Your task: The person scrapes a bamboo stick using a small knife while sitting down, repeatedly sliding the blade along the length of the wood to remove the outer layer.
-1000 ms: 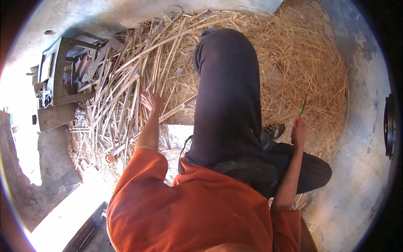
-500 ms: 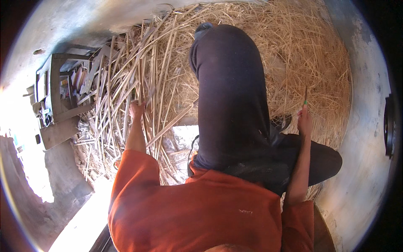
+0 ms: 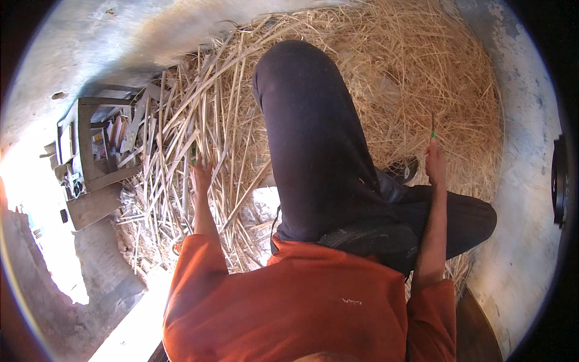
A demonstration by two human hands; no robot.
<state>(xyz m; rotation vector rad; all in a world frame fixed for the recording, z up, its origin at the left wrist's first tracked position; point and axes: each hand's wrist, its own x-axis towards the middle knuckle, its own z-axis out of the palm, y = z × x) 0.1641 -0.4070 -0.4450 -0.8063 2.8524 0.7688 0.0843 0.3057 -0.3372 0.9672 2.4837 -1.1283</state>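
Observation:
My right hand [image 3: 435,164] is closed around the handle of a knife [image 3: 433,125], a thin dark blade with green at its base, pointing away from me over the straw. On the left, my left hand [image 3: 202,176] reaches into a pile of long, pale dried strips [image 3: 208,114]. Its fingers look curled among the strips, and a small green thing shows at the fingertips. What those fingers hold is too small to make out. Between my hands rises my bent knee in dark trousers [image 3: 313,133].
Loose dry straw [image 3: 422,72] spreads over the far and right floor. A wooden frame [image 3: 90,145] with odds and ends in it stands at the left, by a bright opening. A worn plastered wall [image 3: 525,151] bounds the right side.
My left hand has shifted slightly right and nearer to me, and green now shows at its fingertips. My right hand still grips the knife. The whole view has tilted a little.

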